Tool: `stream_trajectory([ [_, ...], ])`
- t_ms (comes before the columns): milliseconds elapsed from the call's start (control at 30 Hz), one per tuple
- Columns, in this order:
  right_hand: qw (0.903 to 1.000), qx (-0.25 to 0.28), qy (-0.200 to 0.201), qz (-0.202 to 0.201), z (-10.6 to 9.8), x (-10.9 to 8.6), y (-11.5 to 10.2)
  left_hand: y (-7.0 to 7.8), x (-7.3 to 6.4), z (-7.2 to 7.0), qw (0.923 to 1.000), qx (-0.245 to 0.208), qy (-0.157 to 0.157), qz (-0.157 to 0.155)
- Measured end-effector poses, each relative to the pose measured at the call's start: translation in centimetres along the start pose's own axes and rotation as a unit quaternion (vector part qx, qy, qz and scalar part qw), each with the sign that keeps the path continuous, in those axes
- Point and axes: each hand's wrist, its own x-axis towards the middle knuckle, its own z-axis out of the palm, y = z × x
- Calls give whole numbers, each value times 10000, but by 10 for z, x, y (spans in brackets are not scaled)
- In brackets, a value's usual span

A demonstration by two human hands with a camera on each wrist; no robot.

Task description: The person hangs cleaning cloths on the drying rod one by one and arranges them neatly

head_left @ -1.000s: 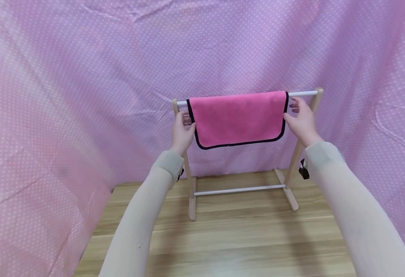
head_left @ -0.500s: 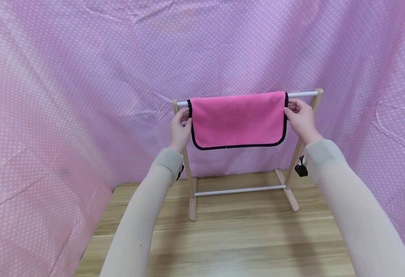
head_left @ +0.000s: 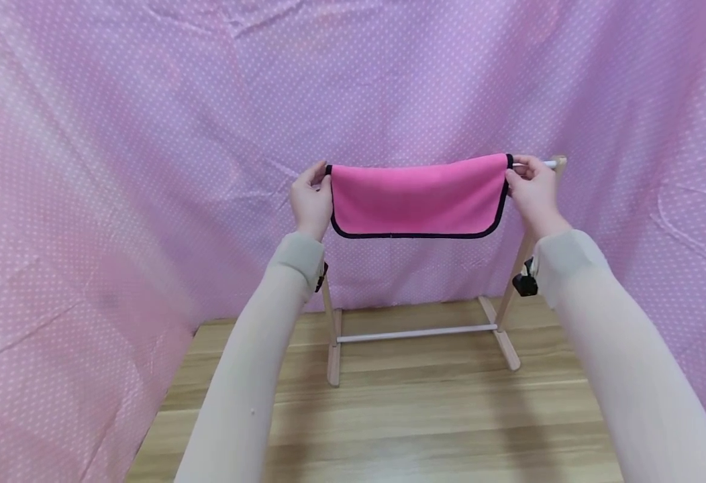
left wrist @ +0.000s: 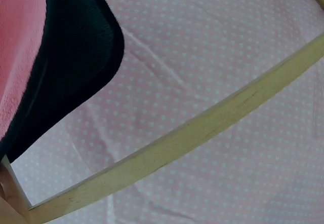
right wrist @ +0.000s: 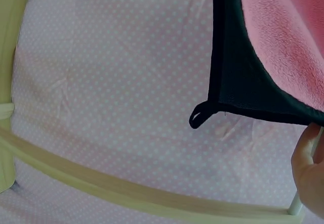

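A pink towel (head_left: 419, 201) with black edging hangs folded in front of me at the top of a wooden rack. My left hand (head_left: 312, 204) pinches its left edge near the upper corner. At the opposite upper corner my right hand (head_left: 535, 198) pinches the black edge. Both wrist views show a dark layer (right wrist: 240, 77) behind the pink side, and on the right a small black loop (right wrist: 200, 115) at its corner. Only a short right end of the white top rod (head_left: 549, 164) shows in the head view; whether the fold touches it, I cannot tell.
The rack's right post (head_left: 522, 261) stands close to my right wrist. Its lower white rod (head_left: 416, 333) runs just above the wood-grain surface (head_left: 425, 416). Pink dotted fabric (head_left: 220, 134) surrounds the rack at the back and sides.
Both hands have closed on the towel's side edges and risen. Its lower hem and top fold are higher, and the rod's left end is now hidden. The rack's base has hardly shifted.
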Motion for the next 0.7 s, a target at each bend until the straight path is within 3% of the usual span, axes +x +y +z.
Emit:
stream_trajectory([
  [167,9969,-763,117,-127,-3,1,6,-7,-7,2,9998,-211,-3,-28],
  [400,9983,-572,-19,-128,-8,-4,29,-32,-26,2,9993,-250,-270,-16],
  [700,9899,-1328,-484,135,-13,-19,54,-55,-46,-2,9976,-314,-554,-275],
])
